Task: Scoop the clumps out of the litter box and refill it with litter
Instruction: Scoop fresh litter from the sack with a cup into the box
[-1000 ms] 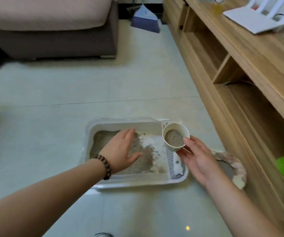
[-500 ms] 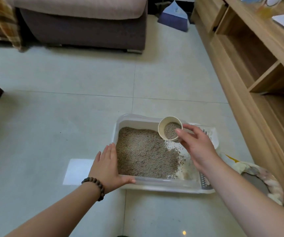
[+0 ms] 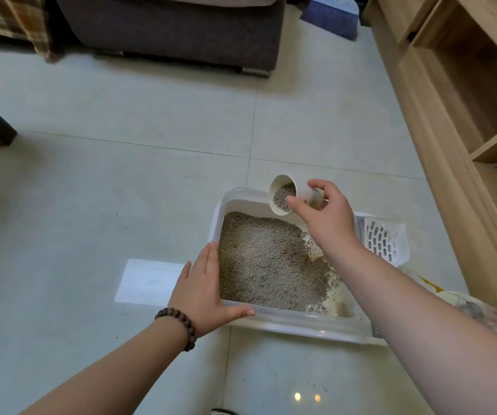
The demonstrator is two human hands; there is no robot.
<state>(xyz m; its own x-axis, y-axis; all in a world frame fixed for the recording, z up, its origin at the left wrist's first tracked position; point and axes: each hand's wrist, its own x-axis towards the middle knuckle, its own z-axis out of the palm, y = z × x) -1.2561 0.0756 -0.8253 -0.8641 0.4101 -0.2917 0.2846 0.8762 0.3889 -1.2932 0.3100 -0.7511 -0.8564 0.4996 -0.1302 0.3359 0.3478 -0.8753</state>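
— Which part of the job is this, the scooping or the refilling?

— The refilling, I'd say. The right hand (image 3: pixel 328 217) has a small cream cup (image 3: pixel 293 196) pinched between thumb and fingers, tipped on its side with its mouth over the far end of the litter box (image 3: pixel 286 320). There are grey-brown granules (image 3: pixel 281 197) sitting at the lip of the cup, on the point of sliding out.

— And the other hand?

— The left hand (image 3: pixel 204 287) lies flat and open against the box's near left corner, fingers along the left wall and thumb along the front rim. It braces the box; it isn't gripping anything.

— Where does the litter lie?

— The litter (image 3: pixel 265 262) is heaped toward the left and middle of the box, a coarse pebbly bed. The right side shows bare pale plastic with only stray grains. So the next move, I'd guess, wants a further tilt of the wrist, and the pour carried toward that bare side, kept low so pellets don't bounce over the wall.

— The box itself?

— A shallow rectangular tray of translucent white plastic, rounded at the corners, resting on glossy pale floor tiles (image 3: pixel 121 190). A white slotted scoop (image 3: pixel 383 239) lies at its right edge, unused just now. No clumps that I can make out
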